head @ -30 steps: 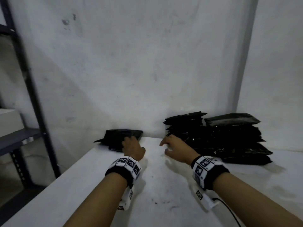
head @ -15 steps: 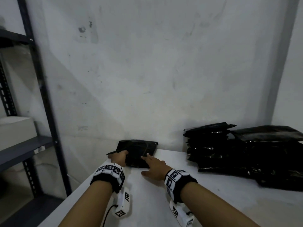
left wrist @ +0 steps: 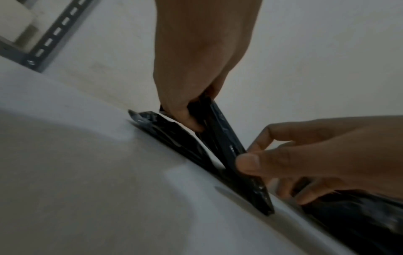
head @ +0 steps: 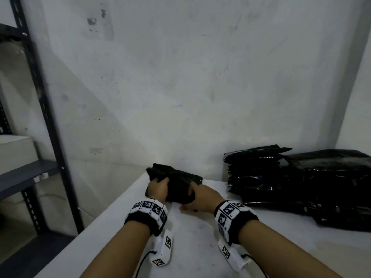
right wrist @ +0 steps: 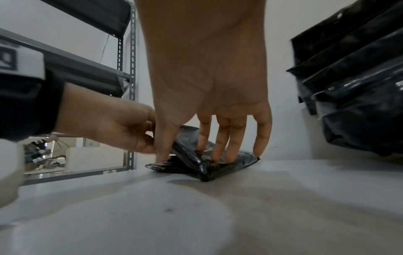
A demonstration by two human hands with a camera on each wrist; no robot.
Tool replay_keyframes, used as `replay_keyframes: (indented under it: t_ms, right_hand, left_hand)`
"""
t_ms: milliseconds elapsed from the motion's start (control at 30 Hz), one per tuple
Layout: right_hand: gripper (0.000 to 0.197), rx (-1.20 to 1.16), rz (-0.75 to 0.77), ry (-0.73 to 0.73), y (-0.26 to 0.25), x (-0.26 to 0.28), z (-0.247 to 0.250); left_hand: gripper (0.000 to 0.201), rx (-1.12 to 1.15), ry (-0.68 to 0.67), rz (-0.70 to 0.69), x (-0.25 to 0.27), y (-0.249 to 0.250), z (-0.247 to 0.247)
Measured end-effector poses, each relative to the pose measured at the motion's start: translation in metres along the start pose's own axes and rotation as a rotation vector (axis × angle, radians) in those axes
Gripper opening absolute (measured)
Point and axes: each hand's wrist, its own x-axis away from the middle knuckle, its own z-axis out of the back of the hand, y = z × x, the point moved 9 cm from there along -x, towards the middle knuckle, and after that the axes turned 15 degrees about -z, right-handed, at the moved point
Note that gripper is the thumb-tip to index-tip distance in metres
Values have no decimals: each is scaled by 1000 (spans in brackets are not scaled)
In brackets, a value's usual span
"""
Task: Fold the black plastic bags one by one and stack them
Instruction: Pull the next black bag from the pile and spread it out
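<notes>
Head view shows both hands on a small folded black bag (head: 178, 183) near the far left corner of the white desk (head: 192, 245), close to the wall (head: 180, 87). Left of that bag, the left hand (head: 158, 190) grips its left end, fingers curled over the plastic. On the bag's right side the right hand (head: 202, 197) has its fingers laid over the top and its thumb tucked at the near edge, so it clamps the bag too.

From the left wrist, the left hand (left wrist: 196, 69) pinches an upper flap of the bag (left wrist: 220, 138) and holds it tilted up off a lower layer that lies on the desk (left wrist: 87, 189); the right hand (left wrist: 316, 155) meets the same flap lower down with thumb and fingers closed on it.

From the right wrist, the right hand (right wrist: 209, 82) spreads four fingers (right wrist: 220, 138) down onto the bag (right wrist: 207, 162), thumb at its left edge, while the left hand (right wrist: 113, 126) holds the bag's far left end.

To the right of the bag, well apart from it, a tall stack of black bags (head: 297, 183) sits against the wall. Left of the bag, beyond the desk edge, stands a grey metal shelf rack (head: 40, 97).
</notes>
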Motion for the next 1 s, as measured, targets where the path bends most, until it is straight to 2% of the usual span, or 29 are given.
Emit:
replay_keyframes:
  t_ms: [67, 200, 333, 433, 500, 567, 600, 667, 733, 800, 900, 1000]
  right_hand:
    - [85, -96, 12, 69, 11, 9, 11]
    - [80, -377, 101, 217, 24, 41, 44]
    - [53, -567, 148, 235, 44, 76, 72]
    - [35, -794, 71, 262, 82, 104, 95]
    - [31, -997, -31, 209, 113, 122, 106]
    - [31, -1179, -116, 69, 138, 145, 108]
    - [30, -1253, -154, -10, 148, 158, 108]
    - [29, -1353, -235, -128, 165, 188, 108]
    - [30, -1411, -304, -230, 182, 216, 107]
    - [28, -1437, -349, -296, 198, 241, 105]
    - [29, -1455, -380, -354, 223, 276, 103]
    - [30, -1493, -403, -368, 246, 303, 98]
  left_hand:
    - [49, 61, -24, -24, 15, 5, -16]
    - [20, 159, -189, -30, 76, 43, -55]
    - [18, 249, -377, -126, 120, 85, -90]
    - [18, 288, -565, -202, 155, 116, -106]
    - [35, 247, -544, -287, 167, 129, -103]
    - [73, 79, -468, -387, 170, 129, -100]
    - [87, -3, -454, -382, 175, 124, -100]
    - [100, -44, -525, -279, 191, 109, -109]
    - [100, 59, -701, -91, 218, 92, -127]
    - [84, 151, -856, 2, 250, 86, -139]
    - [50, 270, -1003, 150, 296, 76, -154]
    - [44, 392, -1057, 257, 329, 71, -163]
